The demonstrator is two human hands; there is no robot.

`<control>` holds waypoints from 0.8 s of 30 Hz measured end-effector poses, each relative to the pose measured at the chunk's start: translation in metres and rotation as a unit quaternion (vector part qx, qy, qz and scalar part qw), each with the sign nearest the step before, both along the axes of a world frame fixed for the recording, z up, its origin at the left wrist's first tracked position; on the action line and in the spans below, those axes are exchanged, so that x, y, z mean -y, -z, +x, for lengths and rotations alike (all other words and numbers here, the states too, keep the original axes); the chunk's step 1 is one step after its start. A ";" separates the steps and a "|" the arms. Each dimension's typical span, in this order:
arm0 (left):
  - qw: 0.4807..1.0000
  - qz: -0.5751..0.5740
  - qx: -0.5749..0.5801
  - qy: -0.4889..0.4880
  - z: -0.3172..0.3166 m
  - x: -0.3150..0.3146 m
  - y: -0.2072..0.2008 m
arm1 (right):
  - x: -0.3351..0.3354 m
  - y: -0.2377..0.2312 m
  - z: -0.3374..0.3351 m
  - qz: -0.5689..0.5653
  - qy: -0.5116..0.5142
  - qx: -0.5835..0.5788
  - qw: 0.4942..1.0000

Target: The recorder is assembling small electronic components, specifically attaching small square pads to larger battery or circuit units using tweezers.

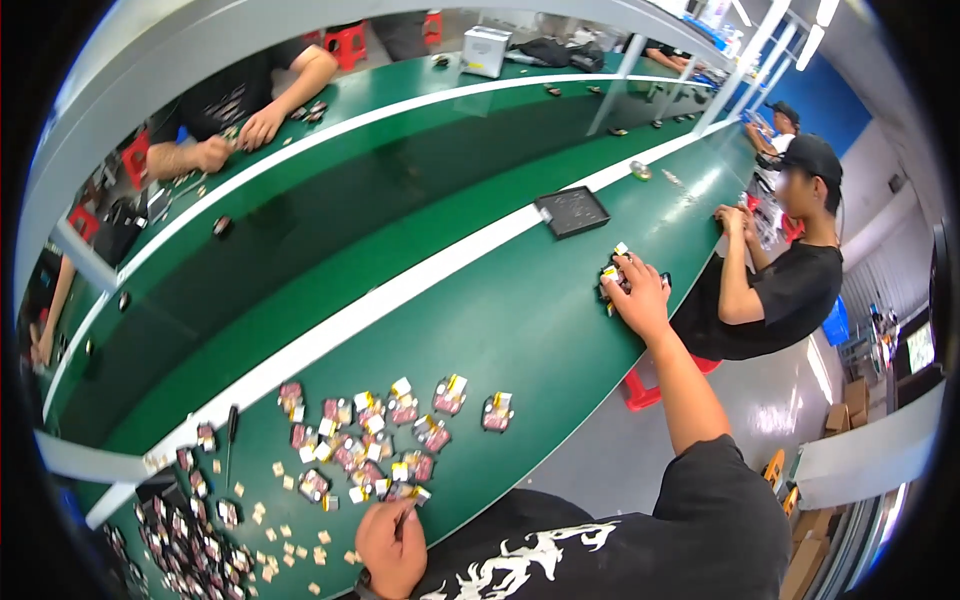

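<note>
Clearly, the left hand and the right hand were well apart along the green table

The left hand was curled at the table's near edge, just beside a group of small maroon-and-black modules with white and yellow tabs; whether its fingers gripped anything could not be told. That group numbered at least a dozen, several overlapping, so an exact count was not possible; two sat apart on its right side.

Farther along the same edge, the right hand bent its fingers over one smaller cluster of modules, touching it. The palm hid part of the cluster, and I could not tell whether any piece was grasped.

Toward the table's left end lay one crowded heap of modules, too dense to count, with roughly twenty pale pieces near it. One screwdriver lay by the white strip at the far edge; one black tray overlapped that strip. One co-worker in a black cap sat beyond the right hand.
</note>
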State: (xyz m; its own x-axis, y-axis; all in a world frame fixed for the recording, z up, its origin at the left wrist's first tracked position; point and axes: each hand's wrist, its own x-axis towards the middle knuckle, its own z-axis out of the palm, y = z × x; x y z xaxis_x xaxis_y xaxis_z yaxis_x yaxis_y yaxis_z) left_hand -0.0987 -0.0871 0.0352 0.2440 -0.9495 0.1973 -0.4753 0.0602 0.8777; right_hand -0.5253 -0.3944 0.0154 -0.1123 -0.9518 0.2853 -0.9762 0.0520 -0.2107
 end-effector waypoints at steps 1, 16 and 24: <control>1.000 -0.019 0.009 0.008 0.002 0.002 0.003 | -0.013 -0.001 0.018 -0.005 -0.018 0.000 1.000; 0.995 -0.080 -0.001 -0.068 0.041 -0.011 -0.014 | -0.122 -0.003 0.274 -0.011 -0.320 0.045 0.946; 0.974 -0.091 0.178 -0.105 0.050 -0.006 -0.013 | -0.151 0.001 0.337 -0.019 -0.363 0.130 0.923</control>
State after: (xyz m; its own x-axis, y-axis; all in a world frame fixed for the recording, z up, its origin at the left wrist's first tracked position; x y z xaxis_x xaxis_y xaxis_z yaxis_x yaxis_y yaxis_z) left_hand -0.0487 -0.0810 0.0482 0.3147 -0.8276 0.4649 -0.7666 0.0671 0.6386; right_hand -0.1880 -0.2429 0.0141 0.4804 -0.7935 0.3736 -0.6672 -0.6072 -0.4315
